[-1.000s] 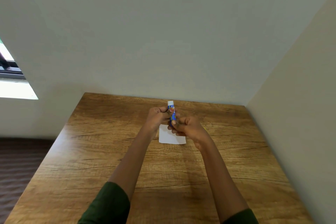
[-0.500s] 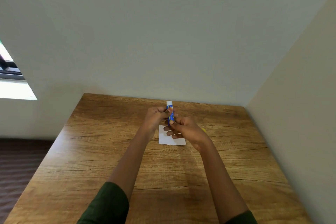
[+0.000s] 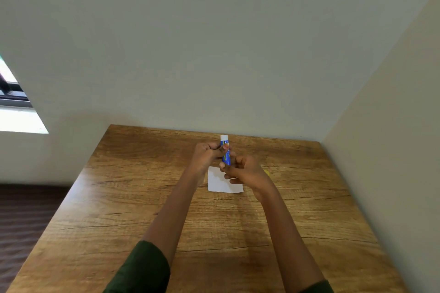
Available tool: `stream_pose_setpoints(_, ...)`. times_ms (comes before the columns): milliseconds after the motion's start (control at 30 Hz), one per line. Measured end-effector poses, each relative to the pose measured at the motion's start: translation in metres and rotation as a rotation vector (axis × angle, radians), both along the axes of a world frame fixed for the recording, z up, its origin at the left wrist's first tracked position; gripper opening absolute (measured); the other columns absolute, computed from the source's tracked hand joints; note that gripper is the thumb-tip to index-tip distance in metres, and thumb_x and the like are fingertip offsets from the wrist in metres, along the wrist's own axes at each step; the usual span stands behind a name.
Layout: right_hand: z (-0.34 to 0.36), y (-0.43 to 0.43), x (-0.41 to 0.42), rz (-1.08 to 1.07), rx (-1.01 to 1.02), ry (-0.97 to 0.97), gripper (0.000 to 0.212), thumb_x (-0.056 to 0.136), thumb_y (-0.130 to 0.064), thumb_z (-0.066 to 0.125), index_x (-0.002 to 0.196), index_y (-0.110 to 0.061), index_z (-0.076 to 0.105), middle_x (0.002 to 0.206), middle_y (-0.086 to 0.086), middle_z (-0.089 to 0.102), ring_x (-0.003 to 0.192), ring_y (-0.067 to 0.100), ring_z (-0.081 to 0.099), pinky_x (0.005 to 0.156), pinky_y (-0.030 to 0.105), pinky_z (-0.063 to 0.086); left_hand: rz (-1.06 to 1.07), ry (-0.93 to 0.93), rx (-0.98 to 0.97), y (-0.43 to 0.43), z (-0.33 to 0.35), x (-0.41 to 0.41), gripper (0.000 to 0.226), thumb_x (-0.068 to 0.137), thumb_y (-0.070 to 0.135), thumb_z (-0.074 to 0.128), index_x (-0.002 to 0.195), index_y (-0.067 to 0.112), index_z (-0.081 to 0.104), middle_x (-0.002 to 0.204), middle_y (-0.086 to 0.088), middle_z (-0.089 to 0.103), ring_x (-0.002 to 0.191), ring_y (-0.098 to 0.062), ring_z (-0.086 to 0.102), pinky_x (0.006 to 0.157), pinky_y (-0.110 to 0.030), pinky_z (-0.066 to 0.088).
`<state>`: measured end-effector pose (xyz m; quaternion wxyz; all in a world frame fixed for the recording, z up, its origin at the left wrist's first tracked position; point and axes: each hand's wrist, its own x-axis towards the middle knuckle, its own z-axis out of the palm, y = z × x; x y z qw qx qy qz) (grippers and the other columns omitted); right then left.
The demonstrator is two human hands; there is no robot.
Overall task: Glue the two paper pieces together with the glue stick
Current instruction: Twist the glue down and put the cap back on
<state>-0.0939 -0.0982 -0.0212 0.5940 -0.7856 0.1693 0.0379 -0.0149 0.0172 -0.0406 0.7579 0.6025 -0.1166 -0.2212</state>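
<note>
While both hands point(image 3: 209, 153) point(image 3: 245, 170) hold the small, light, hard glue stick point(image 3: 225, 150) by its middle near the frame's center, thin floppy paper point(image 3: 219, 184) lies flat on the tabletop point(image 3: 142, 197) below

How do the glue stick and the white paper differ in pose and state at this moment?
The glue stick stands roughly upright above the table; the white paper lies flat on it. The glue stick is gripped by the left hand and the right hand; the paper lies ungripped, partly hidden behind the right hand. The stick is blue with a white end; the paper is plain white.
</note>
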Motion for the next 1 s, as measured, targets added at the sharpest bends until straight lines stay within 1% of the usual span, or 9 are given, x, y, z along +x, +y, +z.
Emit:
stream_pose_setpoints(133,0.002,-0.004,-0.001,0.098,0.104,0.022,0.028,0.094,-0.026,0.054,0.114,-0.008,0.065,0.101,0.005,0.071,0.085,0.010,0.067,0.075,0.021,0.051,-0.012,0.012,-0.001,0.000,0.000,-0.001,0.016,0.084,0.015,0.063,0.092,0.004,0.071,0.089,-0.015,0.072,0.080,-0.021,0.069,0.069,-0.028,0.053)
stream_pose_setpoints(233,0.001,-0.004,0.000,0.059,0.077,-0.001,0.027,0.091,-0.023,0.059,0.107,-0.003,0.068,0.093,0.008,0.072,0.078,0.009,0.066,0.070,0.018,0.051,-0.010,0.003,0.003,0.001,-0.002,-0.001,0.015,0.084,0.016,0.064,0.091,0.005,0.071,0.086,-0.012,0.073,0.074,-0.018,0.070,0.059,-0.023,0.052)
stream_pose_setpoints(333,-0.001,-0.003,0.001,-0.048,-0.002,-0.038,0.023,0.079,-0.023,0.074,0.093,-0.004,0.074,0.083,0.007,0.073,0.068,0.010,0.064,0.060,0.015,0.049,0.006,0.000,0.003,-0.001,-0.004,0.000,0.010,0.082,0.016,0.065,0.086,0.009,0.072,0.081,-0.008,0.074,0.075,-0.018,0.071,0.066,-0.025,0.056)
stream_pose_setpoints(433,-0.002,-0.001,0.003,-0.135,-0.128,-0.053,0.024,0.066,-0.027,0.084,0.080,-0.010,0.075,0.077,0.006,0.073,0.065,0.008,0.062,0.064,0.024,0.048,0.011,0.006,-0.005,-0.002,-0.007,0.000,0.009,0.081,0.016,0.067,0.085,0.010,0.073,0.080,-0.008,0.074,0.078,-0.019,0.071,0.076,-0.029,0.057)
stream_pose_setpoints(567,-0.003,0.001,0.002,-0.136,-0.117,-0.083,0.024,0.065,-0.028,0.084,0.075,-0.010,0.072,0.071,-0.001,0.069,0.066,0.010,0.060,0.066,0.030,0.048,0.003,0.003,-0.004,-0.004,-0.004,0.001,0.015,0.080,0.017,0.069,0.090,0.006,0.073,0.083,-0.008,0.075,0.079,-0.018,0.071,0.070,-0.024,0.057)
stream_pose_setpoints(700,0.001,-0.006,-0.001,-0.023,0.022,-0.022,0.016,0.077,-0.026,0.076,0.090,-0.018,0.070,0.087,-0.001,0.072,0.075,0.010,0.065,0.067,0.023,0.051,0.006,-0.010,0.014,-0.004,-0.004,0.002,0.012,0.079,0.018,0.069,0.087,0.010,0.073,0.087,-0.009,0.074,0.082,-0.018,0.071,0.077,-0.026,0.057)
stream_pose_setpoints(800,0.003,-0.010,-0.003,0.050,0.073,0.011,0.027,0.087,-0.025,0.065,0.108,-0.009,0.068,0.101,0.007,0.072,0.084,0.012,0.066,0.072,0.021,0.051,0.000,-0.018,0.020,-0.003,-0.004,0.001,0.012,0.081,0.017,0.067,0.088,0.009,0.072,0.087,-0.009,0.074,0.080,-0.016,0.070,0.067,-0.020,0.055)
stream_pose_setpoints(900,0.003,-0.011,-0.003,0.066,0.074,0.020,0.029,0.090,-0.025,0.061,0.110,-0.004,0.067,0.103,0.011,0.072,0.084,0.011,0.066,0.073,0.020,0.050,-0.018,-0.016,0.007,-0.003,-0.005,0.000,0.009,0.082,0.016,0.066,0.086,0.010,0.073,0.082,-0.005,0.075,0.077,-0.014,0.071,0.063,-0.018,0.053)
stream_pose_setpoints(1000,0.002,-0.011,-0.002,0.055,0.056,0.011,0.027,0.088,-0.024,0.063,0.105,-0.004,0.069,0.098,0.011,0.073,0.079,0.009,0.065,0.067,0.015,0.049,-0.023,-0.009,-0.001,-0.003,-0.005,0.000,0.007,0.082,0.015,0.066,0.083,0.013,0.073,0.079,-0.002,0.075,0.080,-0.015,0.072,0.063,-0.018,0.053)
